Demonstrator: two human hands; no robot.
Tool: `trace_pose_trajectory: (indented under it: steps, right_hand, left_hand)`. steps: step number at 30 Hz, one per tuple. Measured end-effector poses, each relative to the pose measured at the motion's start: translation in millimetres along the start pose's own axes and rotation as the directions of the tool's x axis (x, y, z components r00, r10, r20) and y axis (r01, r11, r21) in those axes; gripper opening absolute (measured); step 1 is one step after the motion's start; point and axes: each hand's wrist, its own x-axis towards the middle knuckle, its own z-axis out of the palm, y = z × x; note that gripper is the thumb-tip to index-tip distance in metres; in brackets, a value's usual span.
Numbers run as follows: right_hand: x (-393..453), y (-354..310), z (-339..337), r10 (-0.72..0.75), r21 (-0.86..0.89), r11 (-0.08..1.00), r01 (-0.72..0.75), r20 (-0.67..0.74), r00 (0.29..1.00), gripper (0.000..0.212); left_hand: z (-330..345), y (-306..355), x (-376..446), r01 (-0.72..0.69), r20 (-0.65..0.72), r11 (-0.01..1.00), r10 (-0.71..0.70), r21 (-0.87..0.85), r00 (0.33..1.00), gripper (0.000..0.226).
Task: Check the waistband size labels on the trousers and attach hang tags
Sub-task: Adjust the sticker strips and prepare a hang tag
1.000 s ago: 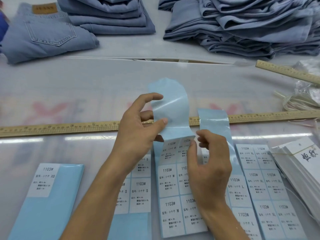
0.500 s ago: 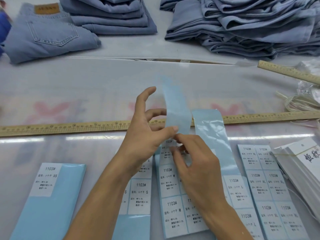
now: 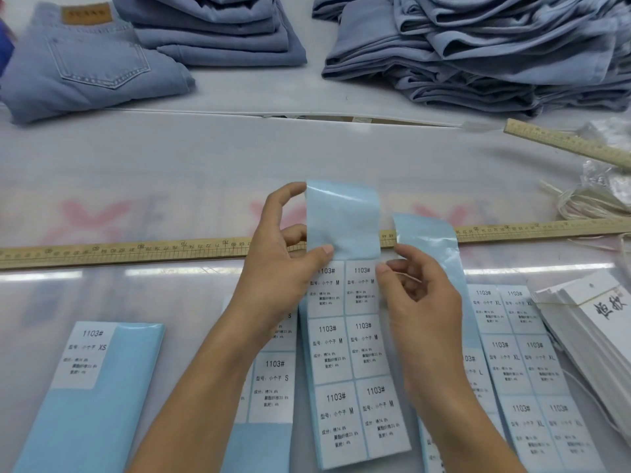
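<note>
Head view: The left hand (image 3: 276, 268) pinches the M label strip (image 3: 355, 353) between thumb and curled fingers at the strip's upper left, where the bare blue backing (image 3: 341, 220) rises and curls above the printed labels. The right hand (image 3: 420, 302) has its thumb and forefinger closed narrowly on the right edge of the top right M label (image 3: 362, 288); whether the label is lifted from the backing cannot be told. The strip's lower part lies on the tabletop (image 3: 205, 165). Beside it lie further strips: XS (image 3: 88, 387) at the left, S (image 3: 273, 387) partly under the left forearm, L (image 3: 474, 370) behind the right hand, XL (image 3: 526, 370) at the right. A stack of white hang tags (image 3: 594, 312) sits at the right edge. A wooden ruler (image 3: 136, 250) crosses the tabletop behind the hands. Folded trousers (image 3: 85, 63) and two stacks (image 3: 478, 46) lie at the far side.
</note>
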Motion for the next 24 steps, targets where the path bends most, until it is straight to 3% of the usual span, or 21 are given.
trace_pose_trajectory:
  steps: [3, 7, 10, 13, 15, 18, 24]
  right_hand:
    - [1, -12, -3, 0.168, 0.131, 0.972, -0.197, 0.206, 0.964, 0.013]
    - [1, -24, -6, 0.186, 0.23, 0.941, -0.249, 0.265, 0.946, 0.017]
    - [4, -29, -11, 0.194, 0.225, 0.934, -0.277, 0.332, 0.923, 0.017]
    - [4, -32, -13, 0.186, 0.237, 0.926, -0.295, 0.394, 0.9, 0.015]
    - [4, -33, -14, 0.176, 0.236, 0.928, -0.289, 0.404, 0.898, 0.015]
    - [5, -36, -17, 0.195, 0.231, 0.923, -0.307, 0.405, 0.893, 0.016]
    - [11, -42, -27, 0.199, 0.157, 0.948, -0.278, 0.388, 0.9, 0.024]
  left_hand:
    - [-2, -3, 1, -0.005, 0.004, 1.0, 0.005, -0.01, 1.0, 0.075]
    - [2, -6, 2, -0.045, -0.061, 0.985, 0.056, 0.167, 0.997, 0.08]
    - [6, -2, -1, -0.248, -0.067, 0.82, 0.326, 0.516, 0.943, 0.068]
    - [9, 10, -6, -0.5, 0.1, 0.654, 0.548, 0.568, 0.83, 0.027]
    - [14, 16, -8, -0.591, 0.238, 0.61, 0.562, 0.529, 0.792, 0.016]
    - [16, 19, -11, -0.619, 0.379, 0.578, 0.491, 0.531, 0.784, 0.022]
    - [13, 22, -12, -0.622, 0.378, 0.544, 0.5, 0.563, 0.78, 0.031]
